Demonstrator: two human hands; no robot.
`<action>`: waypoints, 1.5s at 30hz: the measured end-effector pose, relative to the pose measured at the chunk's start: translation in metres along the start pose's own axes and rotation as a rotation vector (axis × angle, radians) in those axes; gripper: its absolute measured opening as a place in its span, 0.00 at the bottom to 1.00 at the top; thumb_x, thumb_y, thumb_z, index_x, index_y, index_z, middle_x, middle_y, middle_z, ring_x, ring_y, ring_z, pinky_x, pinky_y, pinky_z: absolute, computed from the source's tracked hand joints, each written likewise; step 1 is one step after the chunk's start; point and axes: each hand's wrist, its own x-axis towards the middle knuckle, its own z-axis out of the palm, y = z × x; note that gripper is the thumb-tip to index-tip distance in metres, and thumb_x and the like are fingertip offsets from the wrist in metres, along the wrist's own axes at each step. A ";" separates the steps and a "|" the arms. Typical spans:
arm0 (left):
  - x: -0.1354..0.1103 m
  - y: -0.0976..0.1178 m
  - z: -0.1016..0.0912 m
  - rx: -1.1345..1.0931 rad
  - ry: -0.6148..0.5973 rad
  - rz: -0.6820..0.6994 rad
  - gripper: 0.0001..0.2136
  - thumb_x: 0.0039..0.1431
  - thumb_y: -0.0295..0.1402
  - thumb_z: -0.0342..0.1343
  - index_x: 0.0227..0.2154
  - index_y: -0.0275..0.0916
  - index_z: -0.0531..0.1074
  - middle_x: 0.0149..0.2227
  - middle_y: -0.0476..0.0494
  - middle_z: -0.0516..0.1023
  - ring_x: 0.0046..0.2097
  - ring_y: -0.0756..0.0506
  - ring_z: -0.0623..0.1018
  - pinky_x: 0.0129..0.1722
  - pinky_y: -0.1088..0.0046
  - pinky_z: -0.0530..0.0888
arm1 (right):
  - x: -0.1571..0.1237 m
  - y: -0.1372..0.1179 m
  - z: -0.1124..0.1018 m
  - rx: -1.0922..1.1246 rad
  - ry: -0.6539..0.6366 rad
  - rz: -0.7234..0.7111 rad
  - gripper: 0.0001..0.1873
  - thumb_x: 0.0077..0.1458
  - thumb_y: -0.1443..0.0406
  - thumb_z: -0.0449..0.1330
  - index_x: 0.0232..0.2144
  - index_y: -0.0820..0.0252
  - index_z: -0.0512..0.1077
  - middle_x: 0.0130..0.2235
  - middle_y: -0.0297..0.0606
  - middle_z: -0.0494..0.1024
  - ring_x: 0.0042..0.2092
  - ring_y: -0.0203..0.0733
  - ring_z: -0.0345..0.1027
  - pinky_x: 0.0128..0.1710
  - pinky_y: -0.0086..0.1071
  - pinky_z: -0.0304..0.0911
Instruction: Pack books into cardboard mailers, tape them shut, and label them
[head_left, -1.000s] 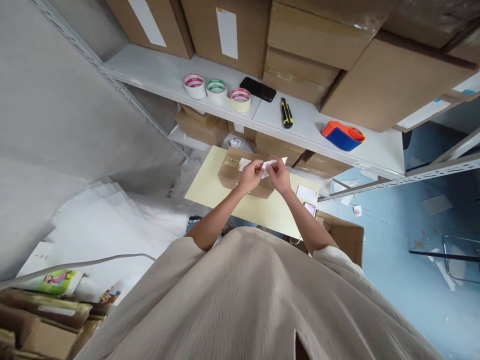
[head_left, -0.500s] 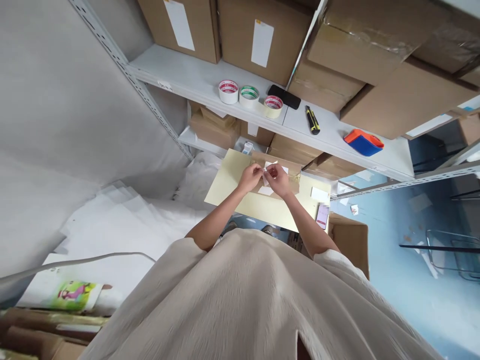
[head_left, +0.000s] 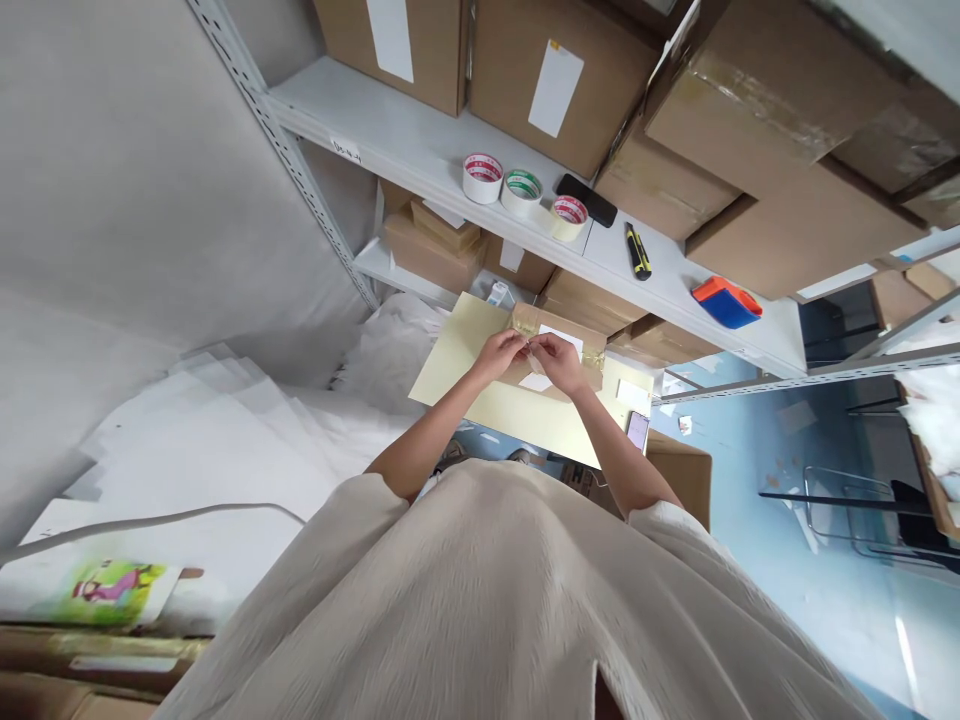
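Over the pale yellow worktop, your left hand and right hand meet fingertip to fingertip directly above a small cardboard box, pinching between them something small and pale, apparently a scrap of label backing, too small to tell for certain. Both hands are closed in a fine pinch, not clenched, and neither is plainly the nearer to the box. The box lies just under and beyond your hands, its long axis running left to right, slightly tilted, with a white label on its top face peeking out beyond your right hand. Another white slip shows on the box side nearest you. A phone lies on the worktop right of the box; on the shelf beyond it stand three tape rolls, a utility knife and a tape dispenser.
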 end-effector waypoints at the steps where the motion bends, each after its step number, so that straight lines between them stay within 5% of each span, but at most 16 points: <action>1: 0.000 0.000 0.000 -0.004 0.005 0.008 0.17 0.68 0.50 0.70 0.34 0.42 0.78 0.35 0.44 0.86 0.41 0.42 0.86 0.46 0.65 0.83 | 0.000 -0.001 0.000 -0.003 -0.001 0.001 0.26 0.64 0.37 0.66 0.39 0.51 0.80 0.42 0.41 0.88 0.45 0.50 0.82 0.51 0.44 0.79; 12: -0.001 -0.010 0.005 0.049 -0.061 0.123 0.18 0.72 0.50 0.68 0.35 0.43 0.74 0.35 0.46 0.82 0.42 0.43 0.84 0.53 0.60 0.84 | 0.000 0.006 0.002 0.057 0.021 0.082 0.24 0.61 0.40 0.68 0.33 0.51 0.78 0.35 0.39 0.86 0.40 0.49 0.83 0.46 0.43 0.81; 17: 0.004 -0.014 -0.005 -0.009 0.071 0.021 0.15 0.70 0.44 0.69 0.33 0.43 0.73 0.32 0.47 0.82 0.37 0.46 0.82 0.46 0.66 0.82 | 0.010 0.017 -0.002 0.110 0.139 0.202 0.16 0.61 0.48 0.68 0.30 0.49 0.76 0.31 0.35 0.84 0.36 0.48 0.82 0.45 0.44 0.82; 24: 0.005 -0.019 -0.066 -0.033 0.422 -0.015 0.14 0.62 0.40 0.66 0.28 0.46 0.66 0.27 0.52 0.74 0.32 0.48 0.75 0.40 0.69 0.78 | 0.035 0.042 -0.012 0.083 0.248 0.287 0.20 0.57 0.43 0.67 0.30 0.49 0.72 0.28 0.33 0.79 0.35 0.46 0.79 0.43 0.41 0.79; 33: -0.023 -0.027 -0.162 0.055 0.922 0.056 0.13 0.63 0.29 0.61 0.26 0.47 0.64 0.26 0.52 0.72 0.33 0.46 0.74 0.40 0.69 0.74 | 0.076 0.040 0.006 0.052 0.283 0.229 0.19 0.56 0.45 0.67 0.28 0.49 0.71 0.27 0.35 0.78 0.33 0.46 0.74 0.38 0.40 0.74; 41: -0.038 -0.018 -0.204 0.096 1.030 0.128 0.12 0.70 0.26 0.60 0.30 0.45 0.70 0.32 0.48 0.78 0.38 0.45 0.80 0.46 0.69 0.75 | 0.093 0.026 0.041 0.046 0.213 0.167 0.25 0.57 0.38 0.66 0.29 0.49 0.71 0.26 0.34 0.77 0.32 0.46 0.74 0.39 0.40 0.75; 43: -0.034 -0.020 -0.209 0.038 1.032 0.120 0.05 0.71 0.27 0.61 0.39 0.44 0.77 0.37 0.46 0.82 0.40 0.46 0.84 0.48 0.69 0.77 | 0.093 0.025 0.045 0.029 0.190 0.140 0.26 0.56 0.36 0.65 0.30 0.49 0.71 0.27 0.34 0.77 0.33 0.46 0.75 0.39 0.40 0.74; 45: -0.030 -0.024 -0.213 -0.015 1.007 0.098 0.12 0.70 0.28 0.64 0.53 0.44 0.80 0.45 0.44 0.85 0.41 0.45 0.87 0.48 0.69 0.79 | 0.093 0.025 0.045 0.016 0.172 0.105 0.28 0.55 0.33 0.63 0.31 0.49 0.71 0.28 0.34 0.76 0.34 0.46 0.75 0.40 0.40 0.74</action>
